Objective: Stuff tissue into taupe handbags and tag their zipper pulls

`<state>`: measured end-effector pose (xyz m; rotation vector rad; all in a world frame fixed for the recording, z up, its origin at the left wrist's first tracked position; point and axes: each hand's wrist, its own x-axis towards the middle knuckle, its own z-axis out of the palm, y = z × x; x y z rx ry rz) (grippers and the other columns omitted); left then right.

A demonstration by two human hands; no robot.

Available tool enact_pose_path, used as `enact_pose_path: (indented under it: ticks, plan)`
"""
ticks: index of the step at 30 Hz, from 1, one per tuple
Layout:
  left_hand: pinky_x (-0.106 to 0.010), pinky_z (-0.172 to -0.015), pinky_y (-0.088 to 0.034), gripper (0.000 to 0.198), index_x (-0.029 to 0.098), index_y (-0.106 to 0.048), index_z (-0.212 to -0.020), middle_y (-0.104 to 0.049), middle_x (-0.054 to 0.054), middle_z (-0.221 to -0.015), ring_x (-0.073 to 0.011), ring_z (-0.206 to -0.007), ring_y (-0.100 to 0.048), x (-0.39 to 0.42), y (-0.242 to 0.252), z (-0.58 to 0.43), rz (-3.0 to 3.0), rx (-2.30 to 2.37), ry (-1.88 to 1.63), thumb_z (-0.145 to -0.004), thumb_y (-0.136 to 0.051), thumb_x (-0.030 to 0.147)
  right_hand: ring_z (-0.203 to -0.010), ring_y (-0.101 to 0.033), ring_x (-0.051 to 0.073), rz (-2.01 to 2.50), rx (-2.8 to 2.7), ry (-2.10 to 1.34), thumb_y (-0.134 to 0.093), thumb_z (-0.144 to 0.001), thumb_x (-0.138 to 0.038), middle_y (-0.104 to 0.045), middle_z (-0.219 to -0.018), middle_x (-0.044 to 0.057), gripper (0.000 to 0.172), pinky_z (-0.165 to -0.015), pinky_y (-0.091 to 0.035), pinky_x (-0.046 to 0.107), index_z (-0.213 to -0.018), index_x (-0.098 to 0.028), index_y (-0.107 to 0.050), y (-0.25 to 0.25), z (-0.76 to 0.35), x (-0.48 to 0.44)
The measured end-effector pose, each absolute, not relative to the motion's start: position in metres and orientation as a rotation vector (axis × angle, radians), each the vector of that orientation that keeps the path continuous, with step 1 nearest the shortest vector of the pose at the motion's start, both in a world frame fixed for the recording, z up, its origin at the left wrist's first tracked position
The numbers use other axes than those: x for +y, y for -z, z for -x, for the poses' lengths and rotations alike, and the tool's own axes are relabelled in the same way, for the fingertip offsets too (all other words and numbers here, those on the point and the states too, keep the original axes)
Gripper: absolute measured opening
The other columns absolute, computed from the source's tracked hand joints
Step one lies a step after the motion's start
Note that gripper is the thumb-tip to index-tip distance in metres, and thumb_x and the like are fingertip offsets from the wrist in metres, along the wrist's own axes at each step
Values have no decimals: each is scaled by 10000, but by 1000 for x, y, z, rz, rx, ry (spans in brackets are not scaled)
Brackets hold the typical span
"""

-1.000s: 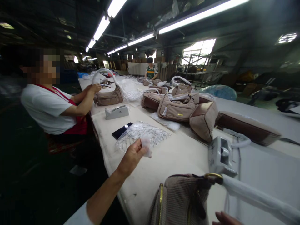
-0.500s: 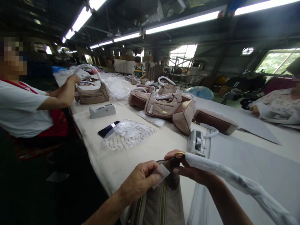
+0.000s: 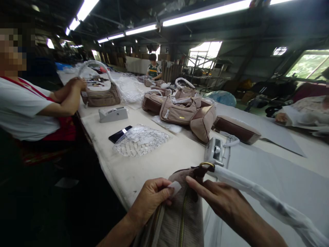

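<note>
A brown-taupe handbag (image 3: pixel 191 212) lies at the table's near edge, its brass zip facing up. My left hand (image 3: pixel 154 197) pinches a small white slip (image 3: pixel 175 188) between thumb and fingers, just over the bag's left side. My right hand (image 3: pixel 218 195) grips the bag's far end, one digit stretched across its top and the others partly hidden at its side. Beside that hand, a gold ring (image 3: pixel 207 164) joins the bag to its handle (image 3: pixel 259 192), wrapped in white material and curving off to the right.
A grey tape dispenser (image 3: pixel 214 151) stands just beyond the bag; another dispenser (image 3: pixel 113 115) is farther left. A phone (image 3: pixel 119 133) lies partly under clear plastic wrap (image 3: pixel 142 140). Several handbags (image 3: pixel 178 111) are piled mid-table. Co-workers sit left (image 3: pixel 31 109), right and at the far end.
My right hand has shifted from around the ring tab back onto the bag's top and side. My left hand still holds the slip, now slightly further left. The bag's end shows more.
</note>
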<state>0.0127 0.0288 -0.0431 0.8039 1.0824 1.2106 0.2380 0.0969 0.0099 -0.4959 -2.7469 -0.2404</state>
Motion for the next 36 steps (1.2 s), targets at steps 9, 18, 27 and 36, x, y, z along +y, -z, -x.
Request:
enact_pose_path:
  ticks: [9,18,27,36]
  plan:
    - [-178,-500,-430,279,124,-696,-751,-611,-24,-691,-91,-571,-518,24,44,-3,-991,1179,-1284,-717,-725,400,-551,-640,136,438,-2703,-154,-380,-890,-68,-703,-852,73,369,-447,-455,190,-1164,-199,-589,1,-221,124]
    - [-226,-704,-471,205,172,-734,-816,-670,-60,-797,-161,-766,-615,19,34,8,-1518,1379,-1199,-838,-617,339,-671,-682,135,516,-2529,-373,-505,-908,-164,-714,-921,49,280,-563,-524,184,-1173,-214,-581,10,-219,117]
    - [-233,-683,-458,259,150,-725,-821,-657,-72,-788,-169,-748,-606,18,28,1,-1549,1411,-1101,-853,-585,365,-604,-656,137,559,-2565,-287,-477,-892,-141,-713,-893,31,305,-492,-496,201,-1159,-218,-603,10,-218,113]
    - [-227,-638,-440,295,126,-682,-852,-637,-46,-764,-148,-704,-566,34,20,-25,-1153,1301,-1177,-815,-613,411,-534,-596,109,378,-2442,-54,-471,-894,-78,-674,-751,24,315,-476,-441,209,-1187,-177,-528,8,-213,105]
